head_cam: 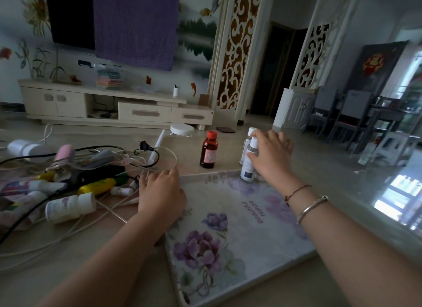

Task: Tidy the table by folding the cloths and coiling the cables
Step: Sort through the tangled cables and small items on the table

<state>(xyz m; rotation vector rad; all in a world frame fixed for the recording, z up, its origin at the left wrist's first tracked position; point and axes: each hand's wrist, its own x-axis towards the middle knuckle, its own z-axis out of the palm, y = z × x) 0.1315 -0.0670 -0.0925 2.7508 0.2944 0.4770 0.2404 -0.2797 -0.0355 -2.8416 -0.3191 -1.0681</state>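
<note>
cables (146, 163) just beside left hand (161, 192)

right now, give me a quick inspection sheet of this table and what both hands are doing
surface: beige table, partly bare
job's things: floral cloth lies flat; patterned cloth under clutter
clutter: white bottle and yellow bottle lie down; brown bottle upright
hands: left hand rests at the floral cloth's edge; right hand grips a grey-capped bottle
cables: white cables and black cable tangled, uncoiled
surroundings: tv cabinet, dining chairs
</note>
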